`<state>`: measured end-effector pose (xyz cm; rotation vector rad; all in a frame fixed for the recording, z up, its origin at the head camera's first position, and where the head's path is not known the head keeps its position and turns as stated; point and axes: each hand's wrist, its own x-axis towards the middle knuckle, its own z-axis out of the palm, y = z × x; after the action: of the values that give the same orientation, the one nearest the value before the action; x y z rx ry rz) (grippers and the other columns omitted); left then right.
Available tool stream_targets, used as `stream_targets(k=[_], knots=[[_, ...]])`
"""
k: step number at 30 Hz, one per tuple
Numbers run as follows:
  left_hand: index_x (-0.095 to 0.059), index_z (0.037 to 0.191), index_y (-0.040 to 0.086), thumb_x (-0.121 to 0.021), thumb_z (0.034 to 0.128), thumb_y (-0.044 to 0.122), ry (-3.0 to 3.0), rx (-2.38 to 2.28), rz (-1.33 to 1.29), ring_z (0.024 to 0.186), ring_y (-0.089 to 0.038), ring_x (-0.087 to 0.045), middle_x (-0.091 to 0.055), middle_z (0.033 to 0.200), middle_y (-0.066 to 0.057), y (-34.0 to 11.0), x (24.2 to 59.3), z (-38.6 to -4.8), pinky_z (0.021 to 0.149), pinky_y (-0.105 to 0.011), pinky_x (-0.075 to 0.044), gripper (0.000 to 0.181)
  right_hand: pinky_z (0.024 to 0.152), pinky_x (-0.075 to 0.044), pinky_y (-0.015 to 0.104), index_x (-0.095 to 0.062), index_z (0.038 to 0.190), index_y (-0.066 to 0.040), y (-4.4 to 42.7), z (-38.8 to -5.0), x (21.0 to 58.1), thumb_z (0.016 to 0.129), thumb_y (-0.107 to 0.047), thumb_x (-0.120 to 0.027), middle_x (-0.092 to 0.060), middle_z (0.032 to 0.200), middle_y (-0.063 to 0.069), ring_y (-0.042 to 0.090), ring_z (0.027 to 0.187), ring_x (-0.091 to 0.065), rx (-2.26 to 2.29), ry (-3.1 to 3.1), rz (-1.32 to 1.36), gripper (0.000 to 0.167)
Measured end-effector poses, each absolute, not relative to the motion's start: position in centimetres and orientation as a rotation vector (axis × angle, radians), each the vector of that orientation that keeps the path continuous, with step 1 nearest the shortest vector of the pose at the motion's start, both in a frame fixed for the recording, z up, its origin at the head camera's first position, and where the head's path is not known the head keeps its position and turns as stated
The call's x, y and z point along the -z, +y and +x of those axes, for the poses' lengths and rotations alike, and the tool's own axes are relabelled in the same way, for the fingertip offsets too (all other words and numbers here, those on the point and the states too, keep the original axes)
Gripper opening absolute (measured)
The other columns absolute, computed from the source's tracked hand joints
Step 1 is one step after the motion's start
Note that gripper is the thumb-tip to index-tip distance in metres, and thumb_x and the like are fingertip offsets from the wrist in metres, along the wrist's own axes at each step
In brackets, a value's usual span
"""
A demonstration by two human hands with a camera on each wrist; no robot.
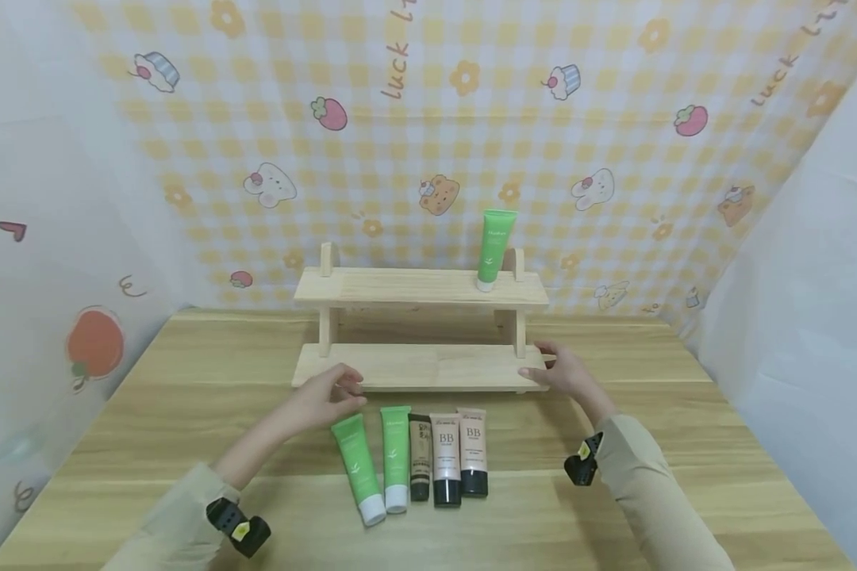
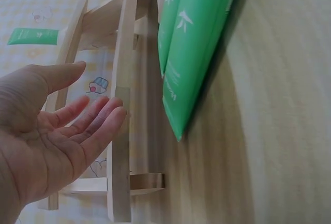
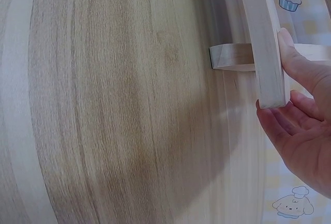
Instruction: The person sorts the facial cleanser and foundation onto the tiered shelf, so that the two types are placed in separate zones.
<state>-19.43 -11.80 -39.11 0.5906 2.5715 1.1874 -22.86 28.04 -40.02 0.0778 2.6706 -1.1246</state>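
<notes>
A two-tier wooden shelf (image 1: 428, 366) stands at the back of the table. My right hand (image 1: 560, 371) holds the right end of its lower board (image 3: 266, 53), thumb on top and fingers around the end. My left hand (image 1: 331, 396) is by the board's front edge at the left, fingers loosely bent and nothing in them. Just below that hand lies a green tube (image 1: 359, 468) with a white cap. Beside it are a second green tube (image 1: 396, 460), a brown-gold tube (image 1: 420, 456) and two pink BB cream tubes (image 1: 446, 460), (image 1: 474, 452).
Another green tube (image 1: 496, 247) stands upright on its cap at the right of the upper board (image 1: 400, 285). A yellow checked cloth (image 1: 428, 143) hangs behind the shelf. White sheets (image 1: 793, 262) close off both sides of the wooden table (image 1: 243, 357).
</notes>
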Motion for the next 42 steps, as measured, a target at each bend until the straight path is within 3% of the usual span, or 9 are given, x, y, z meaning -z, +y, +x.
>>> stream_targets(k=[9,20,25,30,37,42], knots=[[-0.05,0.116,-0.004,-0.062,0.0849,0.02,2.583,-1.159,0.492,0.095,-0.026,-0.061,-0.063,0.103,-0.013,-12.5,40.0,-17.9,0.085,-0.041,-0.052,0.041,0.093,-0.048,0.047,-0.026,0.141,0.0,28.2,-22.8,39.9,0.082,-0.036,-0.066,-0.03,0.142,0.026,0.044,0.124,-0.04,1.103,2.665,0.08,0.08],[-0.054,0.104,-0.006,-0.066,0.0813,0.02,2.434,-1.199,0.318,0.074,-0.016,-0.057,-0.06,0.089,-0.01,-13.1,40.9,-15.9,0.063,-0.028,-0.054,0.036,0.092,-0.049,0.046,-0.028,0.139,0.003,28.0,-22.9,40.3,0.082,-0.033,-0.067,-0.033,0.14,0.028,0.045,0.122,-0.041,1.126,2.675,0.08,0.078],[-0.05,0.099,-0.008,-0.067,0.0796,0.013,2.395,-1.271,0.239,0.07,-0.016,-0.055,-0.056,0.084,-0.012,-12.8,41.6,-15.1,0.059,-0.026,-0.054,0.034,0.091,-0.049,0.046,-0.028,0.139,0.004,28.0,-22.9,40.2,0.082,-0.034,-0.067,-0.032,0.14,0.029,0.045,0.122,-0.041,1.117,2.681,0.067,0.079],[-0.05,0.095,-0.006,-0.073,0.0735,0.015,2.5,-1.201,0.162,0.072,-0.016,-0.053,-0.055,0.082,-0.01,-12.0,42.0,-14.5,0.059,-0.026,-0.05,0.039,0.091,-0.05,0.045,-0.028,0.139,0.003,28.0,-23.0,40.2,0.082,-0.033,-0.067,-0.033,0.14,0.029,0.045,0.121,-0.042,1.119,2.683,0.067,0.079],[-0.053,0.079,0.0,-0.074,0.071,0.014,2.503,-1.196,0.068,0.052,-0.01,-0.038,-0.049,0.06,-0.002,-10.9,42.1,-14.5,0.044,-0.018,-0.031,0.026,0.093,-0.048,0.046,-0.028,0.14,0.001,28.0,-22.9,40.2,0.081,-0.034,-0.068,-0.031,0.142,0.026,0.045,0.123,-0.04,1.135,2.67,0.078,0.079],[-0.059,0.077,0.002,-0.073,0.0716,0.018,2.486,-1.149,0.006,0.049,-0.01,-0.039,-0.054,0.059,-0.003,-10.4,42.1,-14.5,0.044,-0.018,-0.031,0.023,0.093,-0.048,0.047,-0.026,0.141,0.0,28.1,-22.8,40.0,0.081,-0.037,-0.067,-0.029,0.143,0.026,0.045,0.124,-0.039,1.125,2.658,0.069,0.081]])
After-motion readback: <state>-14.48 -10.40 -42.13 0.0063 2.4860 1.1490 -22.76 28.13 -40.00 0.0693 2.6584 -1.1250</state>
